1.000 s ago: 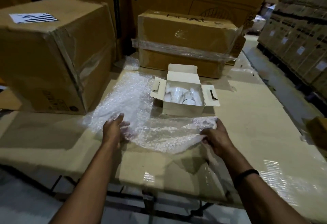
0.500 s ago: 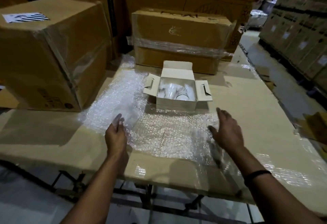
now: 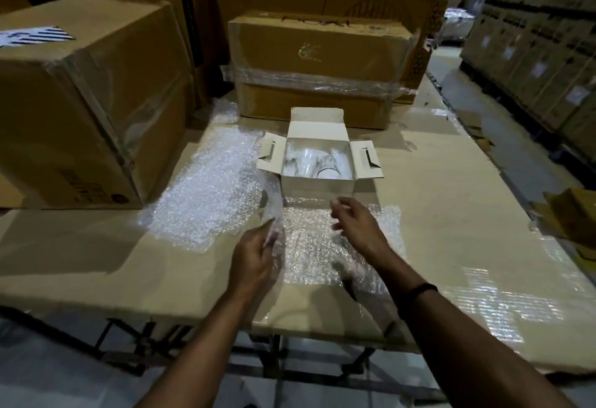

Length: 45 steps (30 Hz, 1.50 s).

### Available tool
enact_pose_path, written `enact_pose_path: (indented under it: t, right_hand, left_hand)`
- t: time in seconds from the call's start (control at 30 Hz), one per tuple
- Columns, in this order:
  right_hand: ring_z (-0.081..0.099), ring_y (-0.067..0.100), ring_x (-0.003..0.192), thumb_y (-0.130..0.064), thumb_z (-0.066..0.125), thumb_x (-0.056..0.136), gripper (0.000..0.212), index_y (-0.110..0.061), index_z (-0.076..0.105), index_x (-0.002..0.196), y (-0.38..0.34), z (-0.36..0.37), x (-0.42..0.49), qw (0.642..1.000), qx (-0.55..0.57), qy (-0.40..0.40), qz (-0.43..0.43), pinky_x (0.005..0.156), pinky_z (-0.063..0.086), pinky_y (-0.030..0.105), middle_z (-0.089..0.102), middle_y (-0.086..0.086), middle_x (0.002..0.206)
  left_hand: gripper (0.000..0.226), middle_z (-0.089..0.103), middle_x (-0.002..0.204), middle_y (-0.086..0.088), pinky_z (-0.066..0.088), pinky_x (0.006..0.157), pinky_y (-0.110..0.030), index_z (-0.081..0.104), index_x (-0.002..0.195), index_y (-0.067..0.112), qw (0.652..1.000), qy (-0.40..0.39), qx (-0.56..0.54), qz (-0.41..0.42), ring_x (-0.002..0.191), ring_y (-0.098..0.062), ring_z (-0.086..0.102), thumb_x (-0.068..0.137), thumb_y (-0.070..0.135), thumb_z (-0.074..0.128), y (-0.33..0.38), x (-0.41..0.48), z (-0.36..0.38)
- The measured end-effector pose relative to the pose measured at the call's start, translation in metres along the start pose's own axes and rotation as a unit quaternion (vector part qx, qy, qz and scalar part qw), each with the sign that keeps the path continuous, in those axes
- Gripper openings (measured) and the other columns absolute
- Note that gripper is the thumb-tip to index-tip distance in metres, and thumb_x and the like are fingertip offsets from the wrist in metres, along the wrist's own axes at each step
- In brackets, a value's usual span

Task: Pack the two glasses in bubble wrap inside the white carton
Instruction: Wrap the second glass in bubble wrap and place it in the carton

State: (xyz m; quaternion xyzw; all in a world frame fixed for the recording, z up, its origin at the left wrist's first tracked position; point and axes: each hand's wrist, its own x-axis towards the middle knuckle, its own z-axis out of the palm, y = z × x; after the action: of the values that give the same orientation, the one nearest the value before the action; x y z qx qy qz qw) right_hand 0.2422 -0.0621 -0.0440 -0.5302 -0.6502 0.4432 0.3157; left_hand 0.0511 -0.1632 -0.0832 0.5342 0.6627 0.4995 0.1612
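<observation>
The white carton (image 3: 317, 185) stands open on the cardboard-covered table, its flaps spread. Two clear glasses (image 3: 317, 164) lie inside it, hard to separate by eye. One sheet of bubble wrap (image 3: 312, 246) lies flat in front of the carton, and a second sheet (image 3: 209, 194) lies to its left. My left hand (image 3: 256, 254) pinches the left edge of the front sheet and lifts it a little. Over that same sheet hovers my right hand (image 3: 356, 225), fingers apart, holding nothing.
A large brown box (image 3: 80, 101) stands on the table at the left. A taped brown box (image 3: 322, 65) sits right behind the carton. Stacked cartons (image 3: 541, 52) line the aisle at the right. The table's near edge (image 3: 193, 314) runs just below my hands.
The front bubble wrap sheet was laid flat and my right hand let go of it. Both hands moved inward; my left hand now grips the sheet's left edge.
</observation>
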Motion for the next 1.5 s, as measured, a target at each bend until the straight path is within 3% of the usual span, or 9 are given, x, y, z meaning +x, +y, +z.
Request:
enact_pose_path:
  t: [0.17, 0.3, 0.5, 0.67, 0.8, 0.93, 1.07, 1.17, 1.5]
  right_hand:
    - [0.069, 0.023, 0.078, -0.022, 0.073, 0.085, 0.077, -0.034, 0.028, 0.146, -0.027, 0.016, 0.017, 0.995, 0.077, -0.063, 0.018, 0.055, 0.051, 0.030, 0.065, 0.010, 0.109]
    - [0.060, 0.022, 0.063, 0.011, 0.058, 0.082, 0.076, -0.027, 0.036, 0.145, -0.020, 0.002, 0.026, 0.998, 0.053, -0.002, 0.044, 0.049, 0.047, 0.029, 0.063, 0.014, 0.089]
    - [0.064, 0.029, 0.060, 0.007, 0.058, 0.087, 0.059, -0.024, 0.040, 0.134, 0.010, -0.056, 0.013, 0.982, 0.131, 0.075, 0.116, 0.045, 0.050, 0.030, 0.067, 0.025, 0.099]
    - [0.060, 0.029, 0.055, -0.010, 0.055, 0.097, 0.035, -0.001, 0.045, 0.129, 0.031, -0.080, 0.001, 0.970, 0.155, 0.071, 0.174, 0.055, 0.053, 0.041, 0.064, 0.022, 0.085]
    - [0.062, 0.024, 0.060, -0.040, 0.070, 0.086, 0.054, -0.011, 0.048, 0.126, 0.035, -0.059, 0.002, 0.984, 0.006, 0.027, 0.174, 0.056, 0.049, 0.032, 0.070, 0.015, 0.088]
    - [0.065, 0.024, 0.087, -0.037, 0.074, 0.081, 0.063, -0.018, 0.047, 0.135, 0.036, -0.031, 0.002, 0.971, -0.211, 0.020, 0.113, 0.067, 0.052, 0.030, 0.069, 0.011, 0.108]
    - [0.066, 0.023, 0.085, -0.023, 0.065, 0.081, 0.049, -0.023, 0.054, 0.130, 0.031, -0.023, 0.002, 0.977, -0.173, 0.049, 0.113, 0.079, 0.055, 0.032, 0.070, 0.005, 0.098]
    - [0.061, 0.014, 0.073, -0.014, 0.062, 0.083, 0.039, -0.023, 0.064, 0.121, 0.021, -0.038, -0.001, 0.985, -0.144, 0.073, 0.068, 0.065, 0.043, 0.020, 0.065, -0.002, 0.075]
    - [0.062, 0.028, 0.110, -0.018, 0.058, 0.090, 0.032, -0.015, 0.066, 0.121, 0.061, -0.101, -0.011, 0.944, -0.289, 0.101, 0.121, 0.092, 0.047, 0.030, 0.068, 0.012, 0.118]
  left_hand:
    - [0.048, 0.056, 0.133, 0.006, 0.039, 0.103, -0.025, 0.051, 0.139, 0.024, 0.979, -0.181, 0.032, 0.091, 0.122, -0.014, 0.052, 0.091, 0.024, 0.048, 0.016, 0.003, 0.015]
    - [0.069, 0.046, 0.142, 0.017, 0.032, 0.109, -0.027, 0.052, 0.139, 0.028, 0.965, -0.261, -0.011, 0.028, 0.133, -0.002, 0.039, 0.078, 0.050, 0.073, 0.027, 0.004, 0.017]
    - [0.043, 0.070, 0.112, 0.003, 0.046, 0.097, -0.038, 0.076, 0.102, 0.019, 0.994, -0.053, -0.024, 0.088, 0.109, -0.020, 0.061, 0.085, 0.052, 0.055, 0.010, 0.021, 0.022]
    - [0.056, 0.069, 0.119, -0.001, 0.046, 0.102, -0.042, 0.075, 0.110, 0.019, 0.989, -0.147, -0.013, -0.009, 0.116, -0.019, 0.059, 0.082, 0.061, 0.049, -0.003, 0.025, 0.048]
    - [0.046, 0.068, 0.120, -0.003, 0.044, 0.104, -0.035, 0.074, 0.110, 0.015, 0.986, -0.163, -0.013, -0.005, 0.117, -0.018, 0.059, 0.085, 0.049, 0.057, -0.002, 0.021, 0.058]
    - [0.021, 0.065, 0.125, -0.005, 0.043, 0.106, -0.040, 0.074, 0.110, 0.016, 0.990, -0.135, -0.024, -0.012, 0.121, -0.021, 0.055, 0.090, 0.022, 0.068, -0.005, 0.029, 0.059]
    - [0.024, 0.061, 0.128, -0.002, 0.043, 0.102, -0.036, 0.069, 0.113, 0.023, 0.995, -0.077, -0.064, -0.026, 0.123, -0.021, 0.053, 0.090, 0.019, 0.067, 0.001, 0.039, 0.050]
    - [0.031, 0.052, 0.142, 0.002, 0.040, 0.108, -0.041, 0.064, 0.122, 0.032, 0.987, -0.128, -0.090, -0.047, 0.134, -0.018, 0.044, 0.091, 0.028, 0.065, 0.001, 0.043, 0.048]
    - [0.057, 0.008, 0.164, -0.001, -0.001, 0.117, -0.053, 0.030, 0.150, 0.040, 0.895, -0.350, 0.274, 0.027, 0.151, -0.023, 0.000, 0.097, 0.057, 0.041, 0.009, 0.036, 0.065]
